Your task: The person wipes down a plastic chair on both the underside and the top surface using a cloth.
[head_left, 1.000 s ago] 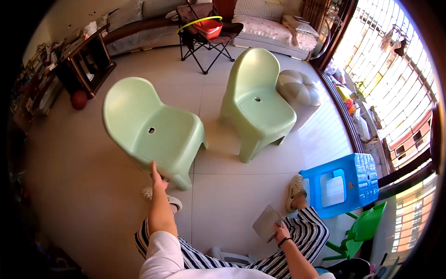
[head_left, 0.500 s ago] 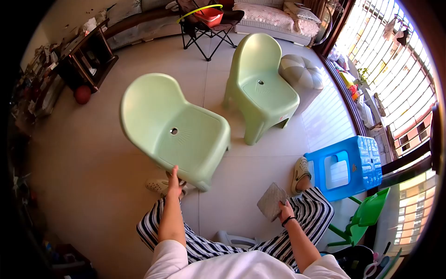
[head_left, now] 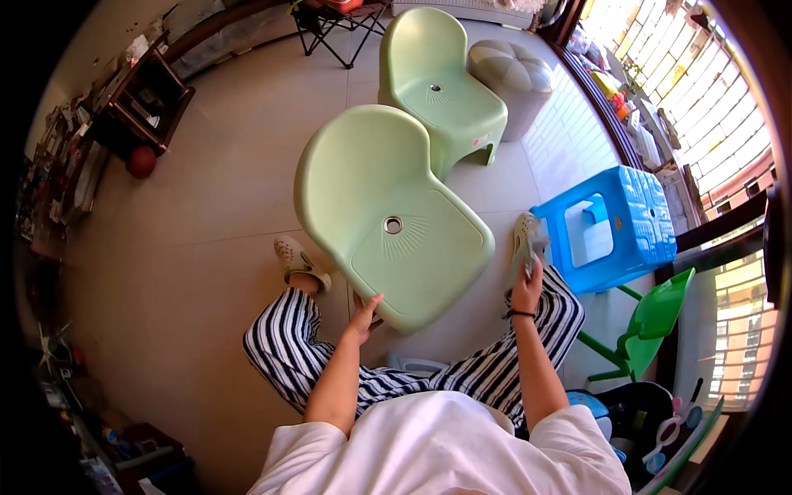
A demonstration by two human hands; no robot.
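Note:
A pale green plastic chair [head_left: 421, 256] with a rounded back and a small hole in its seat is in front of me, between my legs. My left hand [head_left: 363, 318] grips the front edge of its seat, thumb on top and fingers underneath. In my right hand [head_left: 526, 285], off to the chair's right, is a grey cloth [head_left: 535, 249], seen nearly edge-on and not touching the chair. Behind stands a second pale green chair [head_left: 450, 103], partly covered by the near one's back.
A blue plastic stool [head_left: 631, 223] lies on its side at the right, with a small green chair [head_left: 652, 322] below it. A grey padded pouf [head_left: 516, 82] is beside the far chair. A folding chair [head_left: 334, 25] stands at the back, and a red ball [head_left: 141, 162] lies at the left.
The near chair has come closer to me and to the right, held by my left hand. My right hand has lifted and turned the cloth edge-on. The view has tilted down.

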